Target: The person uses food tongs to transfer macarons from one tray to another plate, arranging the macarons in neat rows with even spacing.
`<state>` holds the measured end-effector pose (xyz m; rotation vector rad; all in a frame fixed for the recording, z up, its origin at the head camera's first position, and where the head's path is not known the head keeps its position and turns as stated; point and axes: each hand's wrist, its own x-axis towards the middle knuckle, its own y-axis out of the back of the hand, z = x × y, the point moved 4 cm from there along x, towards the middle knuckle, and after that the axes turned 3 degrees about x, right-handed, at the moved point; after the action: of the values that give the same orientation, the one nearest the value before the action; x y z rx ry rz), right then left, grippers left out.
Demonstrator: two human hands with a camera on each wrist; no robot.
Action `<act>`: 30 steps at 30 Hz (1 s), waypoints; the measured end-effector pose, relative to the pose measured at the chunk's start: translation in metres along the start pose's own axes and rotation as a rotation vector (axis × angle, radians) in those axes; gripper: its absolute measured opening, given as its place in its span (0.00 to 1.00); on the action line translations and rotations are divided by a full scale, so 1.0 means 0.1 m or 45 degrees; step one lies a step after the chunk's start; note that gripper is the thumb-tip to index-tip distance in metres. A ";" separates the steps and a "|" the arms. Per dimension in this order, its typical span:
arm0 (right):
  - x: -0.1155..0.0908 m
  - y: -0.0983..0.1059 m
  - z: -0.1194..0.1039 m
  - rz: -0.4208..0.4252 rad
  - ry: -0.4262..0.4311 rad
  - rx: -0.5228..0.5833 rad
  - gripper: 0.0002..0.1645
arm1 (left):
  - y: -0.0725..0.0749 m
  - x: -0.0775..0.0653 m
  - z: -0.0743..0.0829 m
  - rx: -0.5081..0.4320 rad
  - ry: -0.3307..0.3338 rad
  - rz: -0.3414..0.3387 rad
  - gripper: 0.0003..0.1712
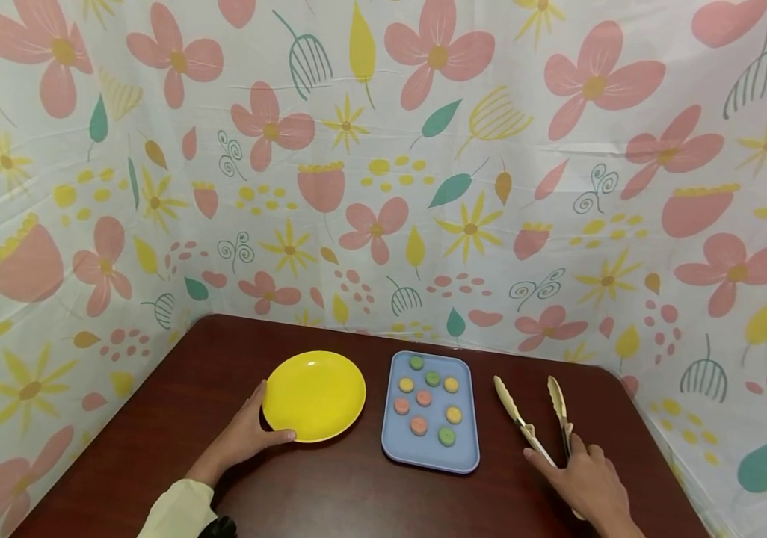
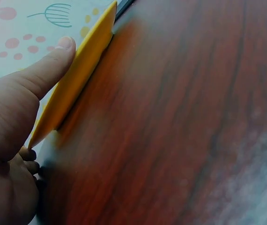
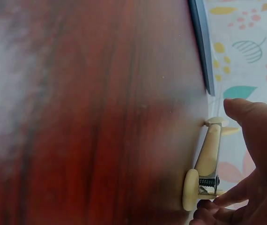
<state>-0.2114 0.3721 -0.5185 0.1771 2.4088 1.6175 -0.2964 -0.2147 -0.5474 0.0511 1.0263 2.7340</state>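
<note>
On the left of the table, a round yellow plate (image 1: 315,396) lies flat, also seen edge-on in the left wrist view. My left hand (image 1: 242,433) rests against its near-left rim, thumb stretched along the front edge, fingers at the side. Gold-coloured tongs (image 1: 514,407) lie on the right with their arms spread apart. Over their handle end is my right hand (image 1: 588,478); its thumb and fingers straddle the arms loosely. In the right wrist view that thumb (image 3: 246,110) is straight, and the other fingers are partly hidden near the handle.
Between plate and tongs lies a blue rectangular tray (image 1: 417,454) with several small round pieces in green, yellow and pink, one being a green piece (image 1: 447,436). Behind the dark wooden table (image 1: 330,493) hangs a flower-patterned curtain (image 1: 383,172), which also runs along both sides.
</note>
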 end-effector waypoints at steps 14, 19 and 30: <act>0.09 -0.03 -0.01 -0.004 -0.002 -0.036 0.74 | 0.00 -0.01 0.02 -0.006 -0.036 0.029 0.76; 0.12 0.01 -0.01 -0.025 0.002 -0.004 0.71 | -0.01 -0.01 0.01 -0.013 -0.052 0.036 0.76; 0.05 0.19 0.06 -0.064 0.070 0.009 0.68 | -0.01 0.00 -0.01 0.036 -0.025 0.032 0.77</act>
<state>-0.2152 0.3863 -0.5038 0.0736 2.4389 1.6127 -0.2963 -0.2145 -0.5486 0.0961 1.0661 2.7359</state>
